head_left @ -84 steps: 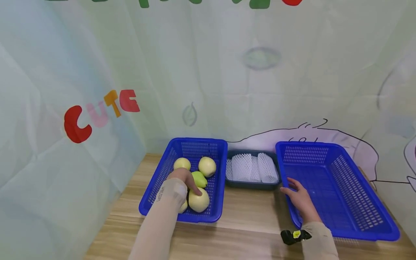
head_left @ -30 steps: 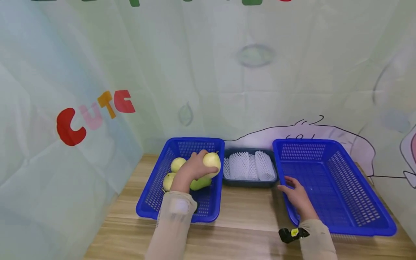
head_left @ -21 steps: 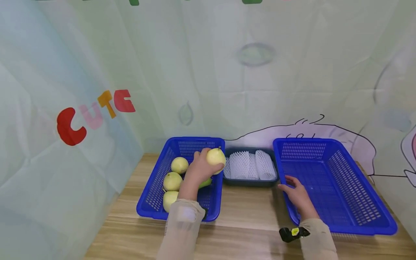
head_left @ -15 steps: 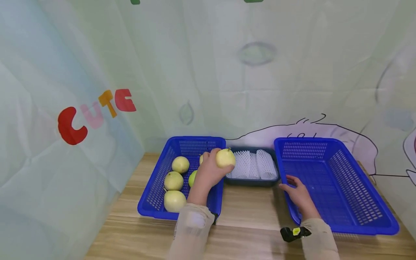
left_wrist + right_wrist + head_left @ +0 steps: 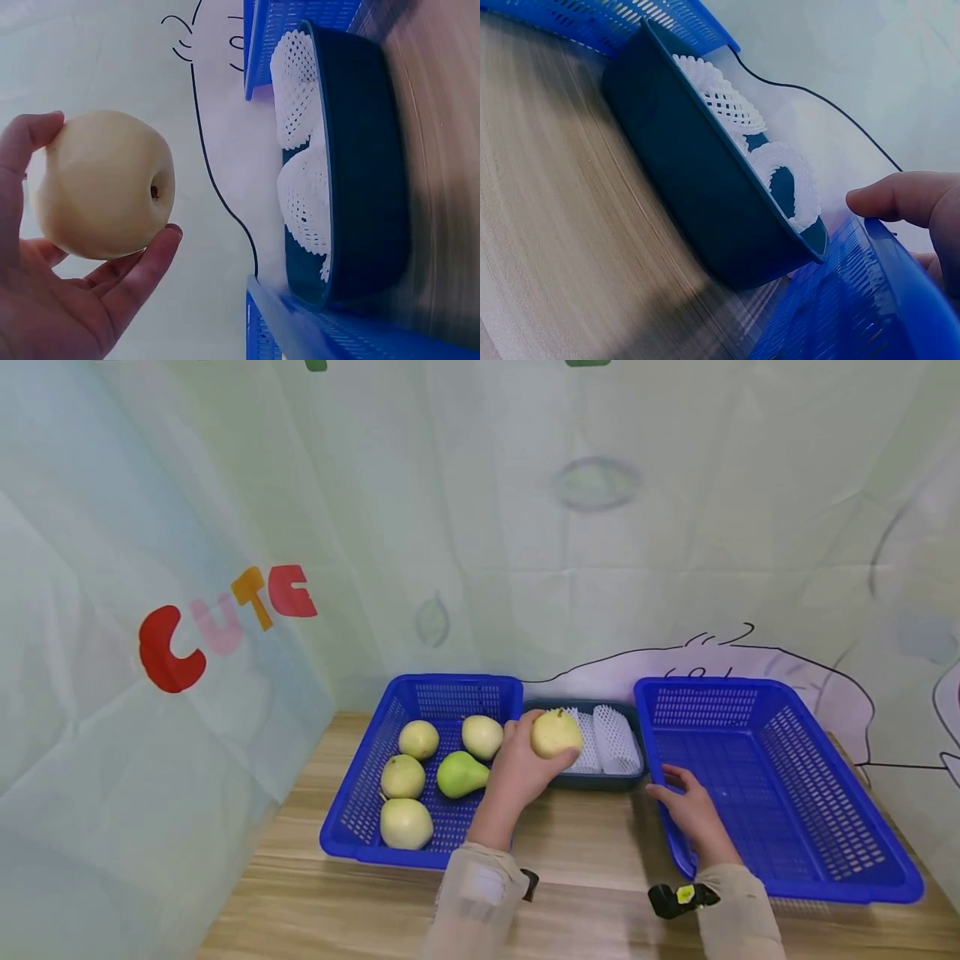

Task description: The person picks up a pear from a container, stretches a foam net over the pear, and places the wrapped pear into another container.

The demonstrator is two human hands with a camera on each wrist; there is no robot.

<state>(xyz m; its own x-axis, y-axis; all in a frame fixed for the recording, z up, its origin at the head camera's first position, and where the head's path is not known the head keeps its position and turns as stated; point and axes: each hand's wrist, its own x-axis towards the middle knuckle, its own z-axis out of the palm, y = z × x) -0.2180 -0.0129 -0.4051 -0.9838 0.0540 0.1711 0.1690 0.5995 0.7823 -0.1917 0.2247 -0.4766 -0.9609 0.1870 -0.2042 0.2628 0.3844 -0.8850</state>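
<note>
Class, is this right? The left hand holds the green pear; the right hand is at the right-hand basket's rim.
Not quite: the head view shows the left hand holding a pale yellow pear, while the green pear lies in the left-hand basket. The rest stands.

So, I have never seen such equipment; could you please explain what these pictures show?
There is no machine: a person's bare left hand and right hand do the work. A head camera takes the wide view; wrist cameras take the two smaller ones. On the wooden table, a dark tray with white foam net sleeves stands between a left blue basket and a right blue basket. The left one contains four pale fruits and a green pear. The left hand has another pale fruit in its grip; the right hand holds the right basket's rim.
</note>
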